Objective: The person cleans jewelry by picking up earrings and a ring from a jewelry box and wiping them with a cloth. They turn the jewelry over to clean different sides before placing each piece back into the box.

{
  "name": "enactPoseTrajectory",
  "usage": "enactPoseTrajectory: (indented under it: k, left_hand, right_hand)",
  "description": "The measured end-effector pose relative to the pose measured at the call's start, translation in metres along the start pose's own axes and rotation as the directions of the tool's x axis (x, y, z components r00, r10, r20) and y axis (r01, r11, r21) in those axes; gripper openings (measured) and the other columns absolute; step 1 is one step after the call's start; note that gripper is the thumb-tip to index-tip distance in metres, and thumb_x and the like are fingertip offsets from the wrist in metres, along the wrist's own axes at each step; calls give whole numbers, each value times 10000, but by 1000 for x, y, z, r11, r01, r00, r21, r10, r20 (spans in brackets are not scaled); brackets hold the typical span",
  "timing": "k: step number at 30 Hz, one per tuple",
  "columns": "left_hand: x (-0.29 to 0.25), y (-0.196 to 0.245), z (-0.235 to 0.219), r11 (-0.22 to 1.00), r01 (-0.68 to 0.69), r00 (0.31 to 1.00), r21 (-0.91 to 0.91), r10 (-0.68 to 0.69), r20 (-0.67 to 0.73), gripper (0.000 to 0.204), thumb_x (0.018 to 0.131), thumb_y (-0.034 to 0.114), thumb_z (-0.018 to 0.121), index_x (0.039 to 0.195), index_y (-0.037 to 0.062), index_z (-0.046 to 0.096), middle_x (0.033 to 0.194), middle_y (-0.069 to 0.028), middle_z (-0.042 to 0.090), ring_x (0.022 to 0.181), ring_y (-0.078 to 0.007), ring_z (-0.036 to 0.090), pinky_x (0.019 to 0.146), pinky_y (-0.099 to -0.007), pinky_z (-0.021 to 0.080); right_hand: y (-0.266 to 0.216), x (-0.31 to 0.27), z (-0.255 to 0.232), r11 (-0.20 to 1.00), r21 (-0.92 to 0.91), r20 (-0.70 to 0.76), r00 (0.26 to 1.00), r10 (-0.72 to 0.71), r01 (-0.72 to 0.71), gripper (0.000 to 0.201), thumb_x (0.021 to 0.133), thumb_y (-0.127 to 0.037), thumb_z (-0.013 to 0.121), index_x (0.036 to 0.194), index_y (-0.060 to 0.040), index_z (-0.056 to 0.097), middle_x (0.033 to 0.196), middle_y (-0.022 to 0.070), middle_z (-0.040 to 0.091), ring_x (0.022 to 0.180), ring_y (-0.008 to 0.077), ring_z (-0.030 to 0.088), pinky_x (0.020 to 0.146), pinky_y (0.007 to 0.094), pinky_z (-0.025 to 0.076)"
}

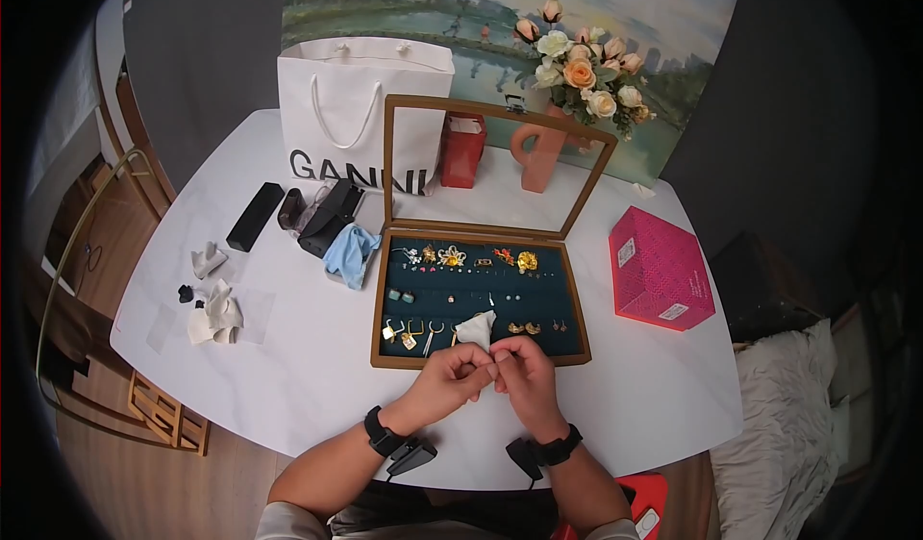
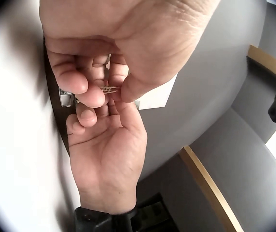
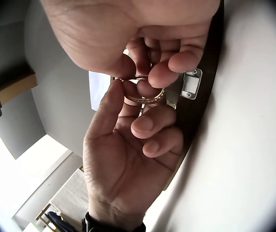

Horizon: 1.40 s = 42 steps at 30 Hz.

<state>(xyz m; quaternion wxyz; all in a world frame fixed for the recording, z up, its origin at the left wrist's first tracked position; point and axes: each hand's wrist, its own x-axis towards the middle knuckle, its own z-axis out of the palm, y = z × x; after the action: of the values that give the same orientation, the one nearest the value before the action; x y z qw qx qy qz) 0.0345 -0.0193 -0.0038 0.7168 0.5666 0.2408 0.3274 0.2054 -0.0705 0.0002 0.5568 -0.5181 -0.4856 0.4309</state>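
Both hands meet over the front edge of a wooden jewelry box (image 1: 481, 358), its glass lid raised. My left hand (image 1: 447, 382) and right hand (image 1: 529, 378) pinch a thin gold hoop earring (image 3: 150, 100) between thumbs and fingers. From the left wrist, the earring (image 2: 110, 89) shows edge-on, partly covered by fingertips. A crumpled white cloth (image 1: 476, 328) sticks up just beyond the fingers, over the box's front row. Rows of earrings and brooches lie on the dark green lining, among them a gold flower brooch (image 1: 452, 256) and hanging hoops (image 1: 415, 328) at front left.
Left of the box are a blue cloth (image 1: 352, 254), a black case (image 1: 332, 218), a long black box (image 1: 255, 217) and crumpled pale cloths (image 1: 215, 315). A pink box (image 1: 660, 269) stands right. Behind are a white paper bag (image 1: 365, 107), red box (image 1: 463, 150) and flower vase (image 1: 540, 160).
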Motion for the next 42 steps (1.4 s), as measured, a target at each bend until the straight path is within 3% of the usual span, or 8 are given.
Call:
enactPoseTrajectory:
  k: [3, 11, 18, 24, 35, 39, 42]
  left_hand:
    - [0, 1, 0, 1000, 4, 999, -20, -5, -33, 114, 1043, 173, 659, 1045, 60, 674, 843, 30, 667, 653, -16, 581, 545, -176, 436]
    - [1, 2, 1, 999, -8, 990, -37, 3, -144, 170, 1032, 210, 687, 1024, 40, 684, 798, 33, 656, 610, -5, 555, 506, -170, 421]
    - [0, 2, -1, 997, -6, 990, -81, -6, -140, 163, 1037, 196, 672, 1037, 33, 672, 837, 18, 666, 632, -18, 583, 523, -186, 464]
    - [1, 0, -2, 997, 32, 996, -68, -37, -81, 150, 1047, 179, 650, 1054, 29, 652, 877, 4, 674, 647, -35, 597, 541, -198, 483]
    - [1, 0, -1, 997, -29, 990, -77, 18, -141, 146, 1074, 174, 604, 1049, 30, 616, 880, -14, 658, 626, -58, 587, 548, -214, 484]
    - [1, 3, -5, 983, -154, 939, -95, 116, -325, 155, 1095, 205, 562, 1037, 62, 578, 847, -2, 627, 590, -56, 553, 524, -213, 448]
    - [5, 10, -14, 974, -219, 866, -52, 170, -469, 160, 1104, 229, 543, 1024, 91, 557, 840, 5, 604, 569, -55, 530, 507, -210, 417]
  right_hand:
    - [3, 0, -4, 1000, 12, 28, 999, 19, -19, 127, 1056, -145, 612, 1098, -28, 635, 883, -1, 660, 681, 39, 568, 601, 205, 467]
    - [-3, -2, -3, 998, 65, 114, 993, -6, -1, 132, 1054, -159, 623, 1088, -31, 620, 890, 1, 652, 693, 42, 559, 606, 210, 460]
    - [3, -1, -2, 997, 75, 105, 995, 0, -8, 157, 1070, -194, 614, 1065, -38, 594, 892, 5, 640, 679, 49, 560, 605, 205, 463]
    - [0, -1, -1, 995, 100, 12, 1000, -24, 23, 191, 1069, -215, 621, 1060, -27, 593, 862, 10, 633, 659, 49, 557, 600, 211, 465]
    - [-4, -2, -5, 997, 74, 91, 996, -15, 8, 224, 1081, -238, 594, 990, -33, 601, 813, -1, 604, 624, 51, 534, 572, 217, 440]
    - [0, -2, -7, 998, 69, -23, 1000, 4, -2, 212, 1081, -219, 590, 989, -30, 618, 814, -11, 597, 653, 53, 540, 592, 210, 433]
    - [4, 7, -7, 966, -164, -160, 961, -226, 200, 149, 1038, -148, 643, 1088, -9, 660, 953, 21, 615, 721, 66, 558, 643, 220, 479]
